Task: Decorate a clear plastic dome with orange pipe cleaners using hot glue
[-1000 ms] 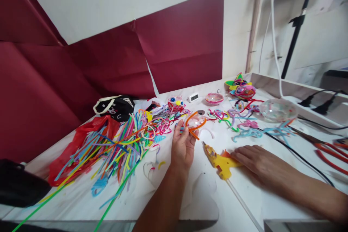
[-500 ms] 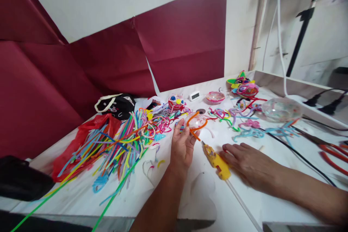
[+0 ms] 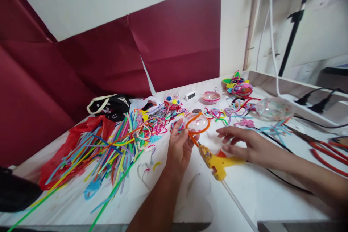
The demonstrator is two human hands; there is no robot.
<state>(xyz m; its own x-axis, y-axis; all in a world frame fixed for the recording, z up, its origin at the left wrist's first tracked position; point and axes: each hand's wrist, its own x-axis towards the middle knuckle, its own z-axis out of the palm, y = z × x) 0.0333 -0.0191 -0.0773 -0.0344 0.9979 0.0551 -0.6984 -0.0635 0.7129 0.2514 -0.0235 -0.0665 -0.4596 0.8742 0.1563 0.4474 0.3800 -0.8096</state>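
Note:
My left hand (image 3: 179,148) pinches an orange pipe cleaner (image 3: 208,125), bent into a loop with its ends crossing at the fingers. A clear plastic dome (image 3: 198,122) shows inside the loop; whether the fingers also grip it I cannot tell. Just below sits a yellow hot glue gun (image 3: 214,161), its nozzle close to the orange tail and a glue stick (image 3: 239,201) jutting from its rear. Its handle is blurred and reaches toward my right wrist. Over that handle, my right hand (image 3: 241,143) is open, fingers spread and apart from the gun.
Left lies a heap of coloured pipe cleaners (image 3: 122,148) beside a red plastic bag (image 3: 77,134). Behind are a black pouch (image 3: 111,108), a small digital timer (image 3: 190,96) and decorated domes (image 3: 211,97). Orange-handled scissors (image 3: 323,148), a power strip (image 3: 334,112) and a black cable are right.
My right hand has let go of the glue gun and lifted, its fingers spreading. The gun has turned so its handle and orange trigger show. The orange loop has tilted around the dome.

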